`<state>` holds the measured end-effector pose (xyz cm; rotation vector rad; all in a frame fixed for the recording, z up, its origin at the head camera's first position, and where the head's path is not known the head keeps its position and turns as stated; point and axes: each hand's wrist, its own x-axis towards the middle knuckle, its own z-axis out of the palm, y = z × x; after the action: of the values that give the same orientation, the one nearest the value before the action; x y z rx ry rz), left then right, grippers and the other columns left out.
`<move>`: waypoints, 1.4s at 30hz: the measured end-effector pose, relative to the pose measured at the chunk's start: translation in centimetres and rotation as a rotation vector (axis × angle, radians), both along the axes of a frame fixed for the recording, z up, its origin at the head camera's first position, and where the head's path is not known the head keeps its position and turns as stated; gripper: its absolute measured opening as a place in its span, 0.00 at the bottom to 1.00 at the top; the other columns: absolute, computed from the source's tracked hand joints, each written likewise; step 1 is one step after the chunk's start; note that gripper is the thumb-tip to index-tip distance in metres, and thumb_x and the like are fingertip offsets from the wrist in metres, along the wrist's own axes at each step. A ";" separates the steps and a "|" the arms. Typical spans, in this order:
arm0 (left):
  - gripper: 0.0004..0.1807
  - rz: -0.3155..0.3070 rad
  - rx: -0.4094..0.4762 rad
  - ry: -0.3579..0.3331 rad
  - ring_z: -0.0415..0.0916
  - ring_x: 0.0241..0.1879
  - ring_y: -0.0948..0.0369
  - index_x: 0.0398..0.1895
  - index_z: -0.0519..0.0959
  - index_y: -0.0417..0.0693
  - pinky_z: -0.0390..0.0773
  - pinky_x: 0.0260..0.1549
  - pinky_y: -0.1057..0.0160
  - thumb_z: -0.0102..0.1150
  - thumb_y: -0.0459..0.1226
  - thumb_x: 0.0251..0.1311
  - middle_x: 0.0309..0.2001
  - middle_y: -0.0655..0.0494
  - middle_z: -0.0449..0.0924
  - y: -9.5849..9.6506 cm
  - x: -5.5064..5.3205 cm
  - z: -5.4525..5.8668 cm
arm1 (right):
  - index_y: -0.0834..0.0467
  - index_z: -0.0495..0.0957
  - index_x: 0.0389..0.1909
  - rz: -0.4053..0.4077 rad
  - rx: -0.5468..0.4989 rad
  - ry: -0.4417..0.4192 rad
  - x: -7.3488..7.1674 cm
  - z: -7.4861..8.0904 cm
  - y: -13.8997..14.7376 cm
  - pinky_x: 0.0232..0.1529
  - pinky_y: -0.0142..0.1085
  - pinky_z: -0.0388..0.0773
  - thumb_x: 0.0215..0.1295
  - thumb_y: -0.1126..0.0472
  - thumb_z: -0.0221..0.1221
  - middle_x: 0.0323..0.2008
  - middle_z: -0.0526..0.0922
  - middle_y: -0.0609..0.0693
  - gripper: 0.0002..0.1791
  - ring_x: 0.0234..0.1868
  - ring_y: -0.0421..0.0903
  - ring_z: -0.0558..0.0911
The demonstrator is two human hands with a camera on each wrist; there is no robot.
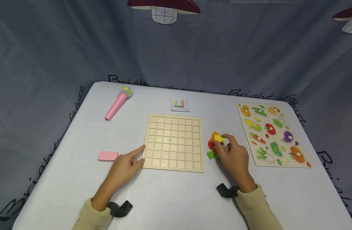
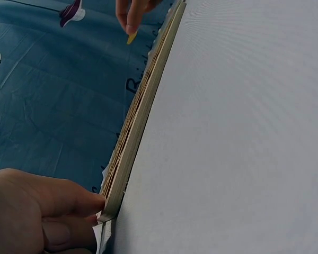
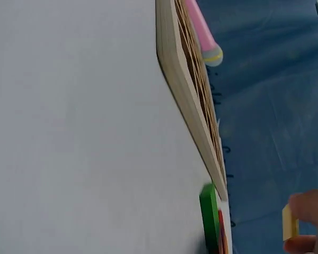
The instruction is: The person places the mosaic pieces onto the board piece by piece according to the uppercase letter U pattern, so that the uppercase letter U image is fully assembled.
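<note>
Yellow block (image 3: 289, 225) pinched by right fingers (image 1: 231, 139), left fingers (image 1: 136, 151) apart, touching wooden grid board (image 1: 173, 143)

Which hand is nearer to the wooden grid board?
Left. The left hand touches the left edge of the wooden grid board; the right hand is apart from it, beyond its right edge, pinching a yellow tile by the other coloured tiles.

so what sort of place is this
Probably a curtained-off tabletop play area, perhaps indoors: a vegetable puzzle and a gridded wooden board lie on a white-topped table, and patterned dark fabric hangs behind and beside it.
</note>
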<state>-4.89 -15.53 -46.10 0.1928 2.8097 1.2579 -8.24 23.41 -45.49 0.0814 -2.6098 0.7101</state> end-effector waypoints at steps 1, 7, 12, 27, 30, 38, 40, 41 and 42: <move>0.27 0.000 0.001 -0.001 0.51 0.14 0.70 0.69 0.77 0.52 0.55 0.17 0.68 0.64 0.36 0.65 0.11 0.67 0.59 0.0 0.0 0.0 | 0.61 0.81 0.53 0.009 -0.011 0.007 -0.1 0.0 -0.4 0.12 0.34 0.54 0.65 0.51 0.69 0.11 0.65 0.43 0.22 0.09 0.38 0.59; 0.28 0.004 -0.003 -0.018 0.52 0.14 0.70 0.69 0.77 0.52 0.55 0.17 0.68 0.64 0.35 0.65 0.11 0.66 0.60 0.0 0.0 -0.1 | 0.62 0.81 0.51 0.060 -0.105 0.027 -0.7 0.1 -3.4 0.12 0.33 0.57 0.66 0.53 0.69 0.12 0.66 0.43 0.20 0.11 0.36 0.61; 0.28 0.012 0.005 -0.041 0.52 0.14 0.69 0.69 0.77 0.52 0.55 0.16 0.68 0.65 0.35 0.64 0.11 0.65 0.60 0.1 0.2 -0.1 | 0.60 0.81 0.50 0.084 -0.188 -0.023 -0.8 0.1 -6.3 0.13 0.34 0.56 0.66 0.51 0.68 0.11 0.64 0.42 0.20 0.11 0.38 0.61; 0.28 -0.003 -0.001 0.012 0.52 0.13 0.71 0.69 0.77 0.51 0.56 0.16 0.68 0.65 0.35 0.64 0.10 0.66 0.60 0.3 -0.3 -0.2 | 0.56 0.81 0.52 0.107 -0.371 -0.207 -2.1 0.1 -11.0 0.13 0.33 0.55 0.67 0.49 0.67 0.12 0.67 0.47 0.19 0.11 0.46 0.65; 0.28 -0.002 -0.004 0.022 0.52 0.13 0.71 0.69 0.77 0.51 0.55 0.16 0.68 0.65 0.35 0.64 0.10 0.66 0.60 0.1 -0.4 -0.2 | 0.56 0.82 0.50 0.136 -0.419 -0.220 -2.6 -0.1 -11.8 0.13 0.33 0.55 0.66 0.50 0.69 0.12 0.67 0.47 0.18 0.11 0.46 0.66; 0.28 -0.001 -0.004 0.014 0.52 0.14 0.70 0.68 0.77 0.50 0.55 0.16 0.68 0.65 0.35 0.64 0.10 0.66 0.60 -0.1 -0.2 -0.2 | 0.57 0.84 0.47 0.165 -0.447 -0.193 -3.9 0.1 -14.2 0.13 0.32 0.54 0.64 0.52 0.70 0.11 0.65 0.45 0.16 0.11 0.42 0.62; 0.28 0.000 -0.005 0.012 0.52 0.14 0.70 0.68 0.77 0.50 0.55 0.16 0.68 0.65 0.35 0.64 0.10 0.66 0.60 -0.1 -0.2 -0.2 | 0.57 0.84 0.48 0.160 -0.413 -0.178 -4.2 0.1 -14.9 0.14 0.33 0.55 0.64 0.51 0.70 0.12 0.66 0.45 0.17 0.12 0.41 0.63; 0.27 0.000 -0.006 0.011 0.52 0.14 0.70 0.68 0.78 0.50 0.55 0.16 0.68 0.65 0.35 0.64 0.10 0.66 0.60 -0.1 -0.2 -0.2 | 0.57 0.84 0.48 0.155 -0.389 -0.172 -4.3 0.1 -15.2 0.14 0.33 0.56 0.64 0.50 0.69 0.12 0.67 0.45 0.18 0.12 0.41 0.64; 0.27 0.000 -0.008 0.010 0.52 0.14 0.70 0.68 0.77 0.50 0.55 0.16 0.68 0.65 0.35 0.64 0.10 0.66 0.60 -0.1 -0.2 -0.2 | 0.57 0.84 0.48 0.148 -0.358 -0.164 -4.4 0.1 -15.5 0.15 0.34 0.58 0.64 0.50 0.69 0.13 0.67 0.45 0.18 0.13 0.41 0.64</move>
<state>-5.06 -15.62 -46.30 0.1997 2.8223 1.2497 -12.68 7.88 -45.43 0.1122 -2.6010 1.2737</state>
